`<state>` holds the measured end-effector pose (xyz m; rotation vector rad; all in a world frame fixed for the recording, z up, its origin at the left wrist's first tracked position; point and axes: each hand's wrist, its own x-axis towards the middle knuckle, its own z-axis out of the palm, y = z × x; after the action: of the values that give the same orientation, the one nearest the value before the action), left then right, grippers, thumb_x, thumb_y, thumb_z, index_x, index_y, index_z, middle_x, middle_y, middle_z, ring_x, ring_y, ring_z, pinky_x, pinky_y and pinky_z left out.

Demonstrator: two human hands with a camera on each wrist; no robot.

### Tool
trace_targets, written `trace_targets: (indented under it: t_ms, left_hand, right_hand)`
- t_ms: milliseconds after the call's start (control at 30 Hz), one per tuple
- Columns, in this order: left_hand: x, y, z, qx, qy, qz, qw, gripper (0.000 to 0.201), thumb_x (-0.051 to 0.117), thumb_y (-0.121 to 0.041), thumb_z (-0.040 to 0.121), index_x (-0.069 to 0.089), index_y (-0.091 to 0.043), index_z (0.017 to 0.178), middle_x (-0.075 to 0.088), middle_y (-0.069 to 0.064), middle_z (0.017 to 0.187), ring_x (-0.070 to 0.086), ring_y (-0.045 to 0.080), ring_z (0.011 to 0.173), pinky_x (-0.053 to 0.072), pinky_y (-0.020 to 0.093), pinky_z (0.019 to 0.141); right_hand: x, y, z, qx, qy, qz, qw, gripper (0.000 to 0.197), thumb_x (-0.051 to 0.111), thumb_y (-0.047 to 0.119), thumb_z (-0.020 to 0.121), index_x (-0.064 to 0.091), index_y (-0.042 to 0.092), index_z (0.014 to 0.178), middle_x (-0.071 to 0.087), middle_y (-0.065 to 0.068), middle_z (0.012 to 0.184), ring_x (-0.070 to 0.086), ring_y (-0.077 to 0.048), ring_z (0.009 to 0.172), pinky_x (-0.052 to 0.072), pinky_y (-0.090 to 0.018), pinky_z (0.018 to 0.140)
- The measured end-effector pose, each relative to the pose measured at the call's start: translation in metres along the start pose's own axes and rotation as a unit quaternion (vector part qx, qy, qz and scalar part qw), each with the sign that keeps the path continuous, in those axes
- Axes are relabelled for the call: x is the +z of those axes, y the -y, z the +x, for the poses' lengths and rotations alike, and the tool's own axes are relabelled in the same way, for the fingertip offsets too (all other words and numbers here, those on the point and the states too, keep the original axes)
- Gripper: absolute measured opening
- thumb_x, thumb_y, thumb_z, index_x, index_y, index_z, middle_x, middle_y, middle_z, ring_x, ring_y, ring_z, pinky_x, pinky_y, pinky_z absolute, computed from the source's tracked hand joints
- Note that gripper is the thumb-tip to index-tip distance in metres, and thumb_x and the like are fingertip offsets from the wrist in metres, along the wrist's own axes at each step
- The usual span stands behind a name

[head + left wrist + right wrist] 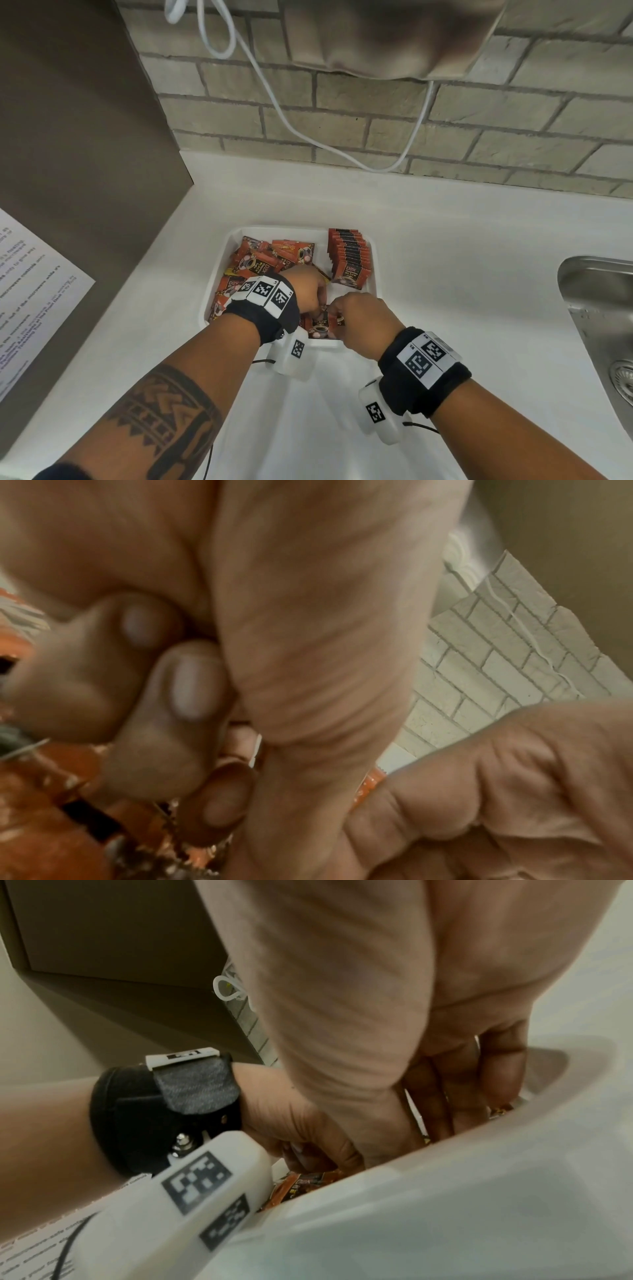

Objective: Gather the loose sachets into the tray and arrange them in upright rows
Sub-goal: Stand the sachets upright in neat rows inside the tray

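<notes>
Sachets (322, 328) gripped by two hands; one tray (219, 294)

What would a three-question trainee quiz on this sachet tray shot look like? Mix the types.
1. True or false: a row of upright sachets stands along the right side of the tray.
2. Multiple choice: the loose sachets lie (a) on the counter, (b) in the tray's left part, (c) in the sink.
3. Fill in: the left hand and right hand meet over sachets at the tray's ____ edge.

Key: 1 true; 2 b; 3 near.
</notes>
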<state>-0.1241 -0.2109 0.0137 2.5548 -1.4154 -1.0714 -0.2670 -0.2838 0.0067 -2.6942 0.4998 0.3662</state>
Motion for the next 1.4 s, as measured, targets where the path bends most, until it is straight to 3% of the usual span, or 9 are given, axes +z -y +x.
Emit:
trace_targets:
  t_ms: [167,367,533,667,833,933,1067,1267,1400]
  left_hand:
    - [0.0,0.003,0.003,-0.002,-0.002,-0.008,1.0,0.019,0.079,-0.015,0.08,0.077,-0.013,0.1,0.073,0.001,0.105,0.067,0.022,0.096,0.053,0.029,0.081]
    - [-0.005,0.006,0.002,-0.006,0.008,-0.021,1.0,0.021,0.081,-0.02,0.079,0.078,-0.012,0.098,0.075,0.004,0.1,0.069,0.025,0.095,0.056,0.041,0.092]
    - [-0.016,0.009,-0.005,0.008,0.013,-0.05,0.999,0.023,0.081,-0.021,0.08,0.077,-0.014,0.101,0.074,-0.003,0.098,0.068,0.02,0.095,0.055,0.036,0.091]
    - [-0.03,0.016,-0.015,0.016,0.03,-0.049,0.998,0.016,0.079,-0.037,0.081,0.078,-0.027,0.093,0.073,-0.009,0.095,0.066,0.016,0.095,0.052,0.036,0.09]
    - [-0.042,0.019,-0.016,0.0,-0.069,-0.044,0.997,0.025,0.062,-0.025,0.094,0.07,-0.027,0.118,0.066,-0.007,0.116,0.059,0.016,0.107,0.048,0.03,0.092]
    - [-0.034,0.015,-0.012,0.019,-0.043,0.051,0.998,0.046,0.053,-0.016,0.098,0.053,-0.028,0.143,0.059,-0.002,0.135,0.055,0.022,0.121,0.042,0.028,0.091]
    - [-0.023,0.022,-0.001,0.011,0.022,0.12,0.992,0.052,0.052,-0.007,0.095,0.053,-0.024,0.144,0.053,0.002,0.148,0.057,0.026,0.126,0.048,0.035,0.104]
    - [-0.027,0.025,0.004,-0.008,-0.046,0.18,0.983,0.021,0.056,-0.012,0.093,0.075,-0.013,0.104,0.072,0.006,0.108,0.066,0.023,0.087,0.051,0.029,0.072]
    - [-0.022,0.024,0.006,0.01,-0.061,0.165,0.984,0.037,0.065,-0.015,0.089,0.061,-0.022,0.125,0.064,0.002,0.119,0.062,0.025,0.101,0.051,0.033,0.08]
  right_hand:
    - [0.001,0.003,0.005,0.03,0.022,0.026,0.999,0.033,0.061,0.026,0.093,0.061,0.013,0.123,0.063,-0.007,0.116,0.061,-0.024,0.103,0.053,-0.035,0.09]
    - [-0.004,0.009,0.012,0.033,0.029,0.057,0.997,0.053,0.071,0.035,0.088,0.053,0.013,0.132,0.06,-0.007,0.125,0.059,-0.025,0.113,0.051,-0.037,0.097]
    - [-0.007,0.012,0.014,0.033,0.003,0.07,0.997,0.035,0.067,0.025,0.091,0.064,0.015,0.124,0.065,-0.006,0.119,0.062,-0.023,0.106,0.052,-0.031,0.091]
    - [-0.01,0.012,0.013,0.04,-0.008,0.115,0.993,0.012,0.073,0.024,0.087,0.069,0.021,0.098,0.067,0.0,0.105,0.062,-0.019,0.094,0.048,-0.027,0.081]
    - [-0.011,0.008,0.006,0.046,0.006,0.16,0.986,0.016,0.077,0.021,0.084,0.071,0.019,0.099,0.064,0.004,0.101,0.06,-0.015,0.096,0.041,-0.022,0.079]
    - [-0.01,0.008,0.004,0.057,0.016,0.169,0.984,0.017,0.076,0.021,0.085,0.07,0.019,0.1,0.066,0.002,0.103,0.061,-0.017,0.096,0.041,-0.022,0.077]
    - [-0.009,0.008,0.004,0.065,0.02,0.173,0.982,0.014,0.075,0.021,0.086,0.07,0.02,0.099,0.069,0.001,0.104,0.063,-0.018,0.095,0.044,-0.022,0.077]
    - [-0.009,0.007,0.003,0.062,0.012,0.169,0.984,0.011,0.072,0.018,0.088,0.068,0.019,0.099,0.068,0.001,0.104,0.061,-0.017,0.093,0.04,-0.021,0.075]
    - [-0.011,0.011,0.003,0.058,0.012,0.168,0.984,0.015,0.071,0.018,0.089,0.069,0.017,0.104,0.068,-0.002,0.11,0.061,-0.019,0.098,0.043,-0.023,0.079]
